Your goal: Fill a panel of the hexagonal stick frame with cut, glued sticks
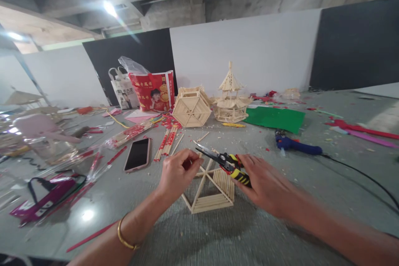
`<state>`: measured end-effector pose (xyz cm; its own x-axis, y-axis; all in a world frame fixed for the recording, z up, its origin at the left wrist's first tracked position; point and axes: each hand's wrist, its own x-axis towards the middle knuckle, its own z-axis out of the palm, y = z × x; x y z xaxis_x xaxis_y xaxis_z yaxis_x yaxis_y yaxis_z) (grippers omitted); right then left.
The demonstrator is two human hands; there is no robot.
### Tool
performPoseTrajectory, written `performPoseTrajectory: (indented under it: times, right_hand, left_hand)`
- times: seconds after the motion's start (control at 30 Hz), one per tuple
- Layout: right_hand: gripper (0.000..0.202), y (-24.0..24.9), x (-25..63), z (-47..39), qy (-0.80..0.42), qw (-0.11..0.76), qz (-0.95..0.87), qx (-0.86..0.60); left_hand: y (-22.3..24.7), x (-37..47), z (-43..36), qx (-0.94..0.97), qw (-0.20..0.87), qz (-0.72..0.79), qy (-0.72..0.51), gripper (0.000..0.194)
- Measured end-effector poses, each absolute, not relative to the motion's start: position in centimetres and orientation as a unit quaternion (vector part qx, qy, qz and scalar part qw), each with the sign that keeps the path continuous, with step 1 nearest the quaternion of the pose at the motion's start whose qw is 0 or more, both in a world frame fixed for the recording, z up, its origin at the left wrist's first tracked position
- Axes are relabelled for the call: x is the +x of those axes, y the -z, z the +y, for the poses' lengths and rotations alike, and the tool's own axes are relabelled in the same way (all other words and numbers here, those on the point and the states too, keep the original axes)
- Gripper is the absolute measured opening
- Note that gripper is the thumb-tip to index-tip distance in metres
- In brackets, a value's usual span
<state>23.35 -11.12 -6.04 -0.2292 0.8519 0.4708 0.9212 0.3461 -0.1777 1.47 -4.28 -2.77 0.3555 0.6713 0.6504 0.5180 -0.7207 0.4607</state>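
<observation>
My right hand (254, 176) is wrapped round yellow-and-black handled cutters (225, 161), whose blades point left and stand slightly apart. Close to the blade tips, my left hand (181, 168) is closed in a pinch; what its fingers hold, if anything, is too small to make out. Beneath both hands lies a hexagonal frame of pale sticks (212, 203) with spokes meeting at its centre. Rows of sticks fill its right and front sections. My left hand hides part of its far left side.
A stick hexagon (191, 112) and a stick pagoda (230, 102) stand behind. Left are a phone (137, 155), stick bundles (166, 143) and a red bag (152, 91). Right are a green sheet (274, 118) and a blue glue gun (296, 145) with a cord.
</observation>
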Motion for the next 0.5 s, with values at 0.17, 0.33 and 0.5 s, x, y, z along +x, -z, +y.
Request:
performPoseTrajectory:
  times: [0.17, 0.33, 0.5]
  right_hand:
    - [0.033, 5.7, 23.1, -11.3, 0.056, 0.25, -0.778, -0.574]
    - [0.033, 5.9, 23.5, -11.0, 0.052, 0.253, -0.784, -0.565]
    - [0.032, 5.9, 24.1, -10.4, 0.011, 0.234, -0.795, -0.559]
  left_hand:
    - [2.8, 1.5, -4.2, 0.82, 0.075, 0.366, -0.433, 0.012]
    - [2.5, 1.5, -4.5, 0.827, 0.023, 0.351, -0.438, 0.011]
    - [2.5, 1.4, -4.7, 0.83, -0.086, 0.309, -0.457, 0.013]
